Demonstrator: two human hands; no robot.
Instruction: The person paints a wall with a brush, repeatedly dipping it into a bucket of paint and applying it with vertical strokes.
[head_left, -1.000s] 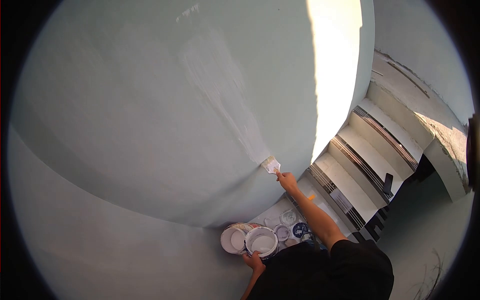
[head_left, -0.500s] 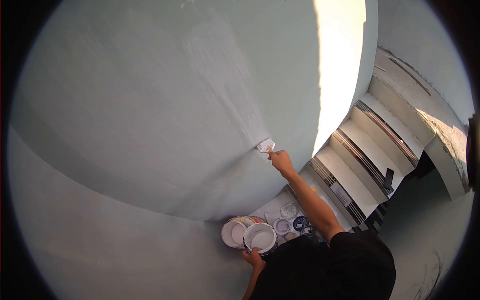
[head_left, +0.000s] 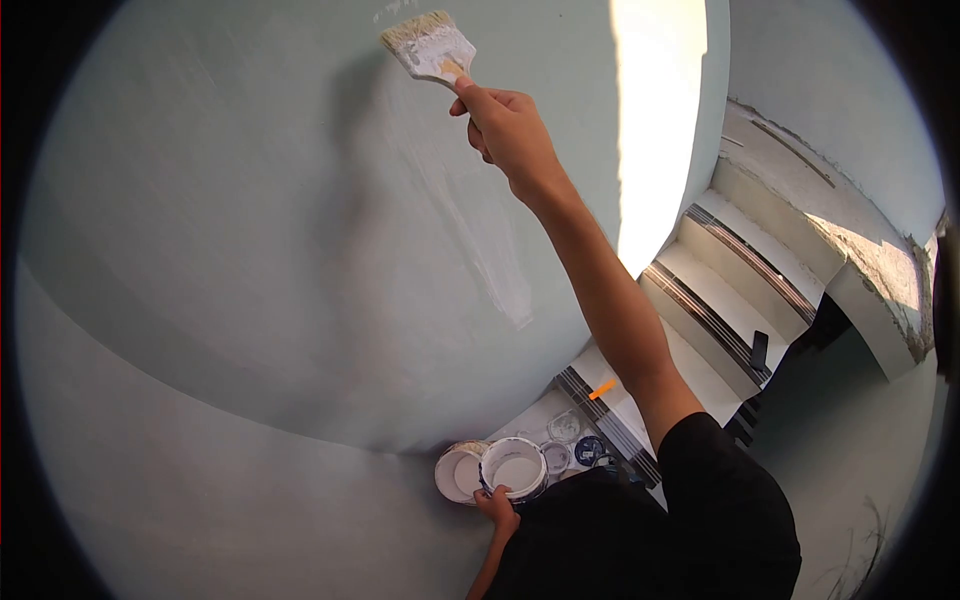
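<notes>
Brush point(head_left: 430, 48) stood at 12 o'clock in the view, its bristles loaded white and pressed to the wall point(head_left: 250, 250), so the step in hand looked like the top of a stroke in painting that wall. The next move, as I judged it, called for a steady pull down beside the fresh paint, overlapping its edge with even pressure, and for a dip in the paint once the bristles ran dry. One wall, pale grey-green, filled most of the view, with one sunlit band at 1 o'clock and one white streak point(head_left: 480, 240) running from the brush down toward 5 o'clock. One flight of stairs point(head_left: 720, 290) lay at 3 to 4 o'clock. At least three steps could be counted, and one dark object point(head_left: 759, 350) lay on one of them, too small to name. Two hands were at work. The right hand point(head_left: 510, 130), arm stretched up, was clamped around the brush handle. The left hand point(head_left: 497, 505), at 6 o'clock, was closed on the near rim of one pail point(head_left: 513, 468) of white paint. One more round tub point(head_left: 457, 472), also white inside, touched the pail at its 9 o'clock. Three small tins point(head_left: 563, 427) or lids sat just beside the pail at its 2 o'clock, and one orange scrap point(head_left: 601, 389) lay beyond them.
</notes>
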